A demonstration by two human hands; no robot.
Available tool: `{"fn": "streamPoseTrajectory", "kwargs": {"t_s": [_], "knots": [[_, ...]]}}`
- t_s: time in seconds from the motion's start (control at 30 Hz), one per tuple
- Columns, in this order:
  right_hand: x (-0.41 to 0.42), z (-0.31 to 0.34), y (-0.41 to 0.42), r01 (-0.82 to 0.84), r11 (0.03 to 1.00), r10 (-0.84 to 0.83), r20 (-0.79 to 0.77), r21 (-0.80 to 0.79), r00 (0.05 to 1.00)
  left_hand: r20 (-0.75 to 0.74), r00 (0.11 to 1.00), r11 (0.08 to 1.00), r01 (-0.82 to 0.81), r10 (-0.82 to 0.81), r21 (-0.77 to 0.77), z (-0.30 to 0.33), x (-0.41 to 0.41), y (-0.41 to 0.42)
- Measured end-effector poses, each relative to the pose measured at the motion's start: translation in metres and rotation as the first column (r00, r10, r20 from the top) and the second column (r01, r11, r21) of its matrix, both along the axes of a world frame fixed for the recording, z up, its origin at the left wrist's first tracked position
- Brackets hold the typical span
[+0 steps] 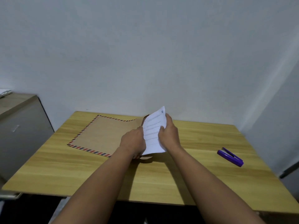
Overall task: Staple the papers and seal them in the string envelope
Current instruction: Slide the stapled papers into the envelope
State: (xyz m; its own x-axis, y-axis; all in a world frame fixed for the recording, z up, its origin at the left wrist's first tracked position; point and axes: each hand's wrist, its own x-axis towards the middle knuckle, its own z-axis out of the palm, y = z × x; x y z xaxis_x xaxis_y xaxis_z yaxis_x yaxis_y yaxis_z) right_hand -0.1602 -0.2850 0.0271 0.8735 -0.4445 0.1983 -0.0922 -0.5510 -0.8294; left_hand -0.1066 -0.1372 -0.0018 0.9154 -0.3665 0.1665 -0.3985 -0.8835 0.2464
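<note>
Wooden table point(194, 183): hands grip papers point(153, 135) at envelope point(103, 135).

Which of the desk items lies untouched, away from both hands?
The purple stapler, alone on the table's right side. The papers are gripped by both hands, and the left hand rests at the brown envelope.

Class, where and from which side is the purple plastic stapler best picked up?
Judging by its pose, grip the purple plastic stapler across its long sides near the middle, coming from above. It lies flat and apart on the wooden table, nothing crowding it.
</note>
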Motion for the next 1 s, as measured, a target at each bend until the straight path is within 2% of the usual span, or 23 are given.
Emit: {"fn": "streamPoseTrajectory", "kwargs": {"t_s": [0.3, 0.63, 0.87, 1.0], "knots": [[-0.008, -0.022, 0.015, -0.052, 0.997, 0.053, 0.021, -0.048, 0.998, -0.06, 0.994, 0.993, -0.094, 0.09, -0.066, 0.006, 0.001, 0.004], [0.012, -0.034, 0.03, -0.153, 0.988, 0.149, -0.1, -0.034, 0.984, -0.086, 0.993, 0.994, -0.086, 0.08, -0.06, 0.009, -0.001, 0.003], [0.018, -0.045, 0.029, -0.088, 0.995, 0.085, -0.079, -0.038, 0.993, -0.07, 0.995, 0.995, -0.07, 0.064, -0.077, 0.008, 0.002, 0.007], [0.027, -0.044, 0.033, -0.152, 0.988, 0.151, -0.099, 0.002, 0.984, -0.06, 0.998, 0.994, -0.039, 0.033, -0.101, 0.01, 0.002, 0.009]]}}
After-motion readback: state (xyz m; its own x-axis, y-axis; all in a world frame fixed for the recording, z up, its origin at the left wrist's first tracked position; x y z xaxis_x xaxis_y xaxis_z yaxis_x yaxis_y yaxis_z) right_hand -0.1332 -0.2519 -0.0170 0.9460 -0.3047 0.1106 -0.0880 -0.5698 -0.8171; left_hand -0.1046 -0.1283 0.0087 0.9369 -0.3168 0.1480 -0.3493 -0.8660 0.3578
